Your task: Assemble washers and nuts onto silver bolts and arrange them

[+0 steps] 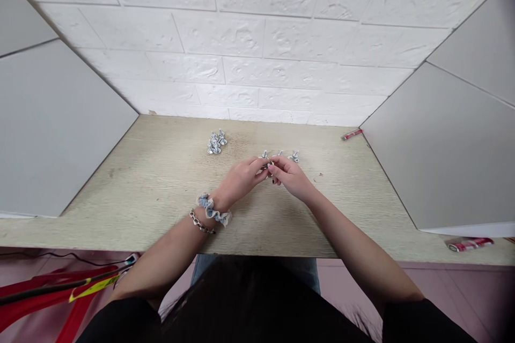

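Note:
My left hand (240, 179) and my right hand (290, 177) meet above the middle of the wood-grain desk (161, 171). Their fingertips pinch a small metal fastener (268, 167), which is mostly hidden by my fingers. Just beyond my fingertips stands a short row of silver bolts (280, 155). Further left, a heap of similar bolts (215, 143) lies near the wall. A fabric scrunchie (213, 210) and a chain bracelet (201, 222) circle my left wrist.
A white brick-textured wall (257, 59) closes the desk's far side, with grey side panels (56, 123) to the left and right. A small red stick (351, 134) lies at the far right corner. A red-and-white packet (469, 244) sits at the front right edge.

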Demonstrator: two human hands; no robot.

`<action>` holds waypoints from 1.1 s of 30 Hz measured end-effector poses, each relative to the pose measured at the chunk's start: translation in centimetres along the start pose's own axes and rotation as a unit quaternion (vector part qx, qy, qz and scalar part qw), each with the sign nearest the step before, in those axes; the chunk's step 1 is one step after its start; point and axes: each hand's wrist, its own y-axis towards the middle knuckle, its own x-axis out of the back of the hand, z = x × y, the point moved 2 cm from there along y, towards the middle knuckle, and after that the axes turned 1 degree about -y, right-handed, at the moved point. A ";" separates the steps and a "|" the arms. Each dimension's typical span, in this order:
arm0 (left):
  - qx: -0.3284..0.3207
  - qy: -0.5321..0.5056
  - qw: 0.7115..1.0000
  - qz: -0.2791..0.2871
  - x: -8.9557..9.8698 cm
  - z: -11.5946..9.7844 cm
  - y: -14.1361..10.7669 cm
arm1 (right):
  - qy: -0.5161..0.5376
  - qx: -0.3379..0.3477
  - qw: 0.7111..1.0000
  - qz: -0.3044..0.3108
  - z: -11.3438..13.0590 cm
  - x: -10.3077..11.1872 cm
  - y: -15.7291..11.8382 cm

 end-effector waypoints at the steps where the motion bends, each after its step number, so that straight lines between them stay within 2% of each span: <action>1: -0.003 0.015 1.000 0.007 0.0 0.0 0.0 | 0.007 -0.006 1.000 -0.004 -0.1 0.0 0.0; 9: -0.040 0.059 0.997 0.005 -0.3 -0.2 0.0 | 0.074 -0.062 0.995 -0.019 -1.3 0.3 0.5; 12: -0.075 0.067 0.995 -0.014 -0.6 -0.7 -0.1 | 0.037 -0.095 0.994 -0.031 -1.6 0.9 0.6; 15: -0.107 0.089 0.990 -0.027 -0.6 -1.2 -0.1 | -0.034 -0.140 0.990 0.011 -1.3 1.1 0.4; 18: -0.133 0.117 0.984 -0.014 -0.4 -1.6 -0.2 | -0.074 -0.151 0.985 0.048 -0.8 0.8 -0.1; 22: -0.157 0.140 0.978 0.000 0.1 -1.9 -0.1 | -0.012 -0.162 0.985 0.064 -0.5 0.3 -0.5; 25: -0.161 0.138 0.977 0.011 0.2 -1.9 -0.1 | 0.033 -0.179 0.981 0.070 -0.4 0.2 -0.4; 29: -0.145 0.132 0.981 0.006 -0.2 -1.6 -0.2 | 0.036 -0.185 0.981 0.055 -0.4 0.4 -0.3; 33: -0.088 0.080 0.993 -0.010 -0.5 -1.0 -0.2 | -0.013 -0.132 0.990 0.056 -0.3 0.4 -0.1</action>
